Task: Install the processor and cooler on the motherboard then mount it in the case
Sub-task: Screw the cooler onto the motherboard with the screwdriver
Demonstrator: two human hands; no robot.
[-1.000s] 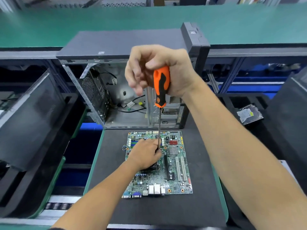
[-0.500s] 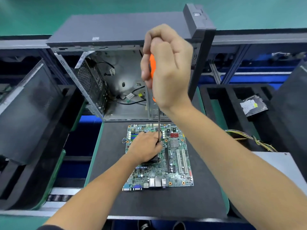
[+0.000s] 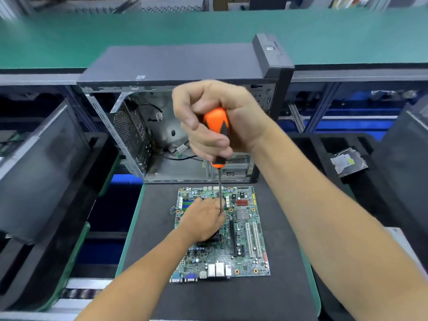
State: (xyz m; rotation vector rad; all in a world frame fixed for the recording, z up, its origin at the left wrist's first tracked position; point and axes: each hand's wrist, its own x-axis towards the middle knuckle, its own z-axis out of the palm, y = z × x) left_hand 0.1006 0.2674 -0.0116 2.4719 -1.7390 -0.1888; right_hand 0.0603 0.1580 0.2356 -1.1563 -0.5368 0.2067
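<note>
Here right fingers clamp the screwdriver above the black mat; left fingers unclear.

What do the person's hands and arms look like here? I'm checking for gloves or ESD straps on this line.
Both are bare. The left hand and the right hand wear no gloves, and no ring, watch or wrist strap shows on either. Both forearms are uncovered as far as the frame's edge, with no sleeve visible.
</note>
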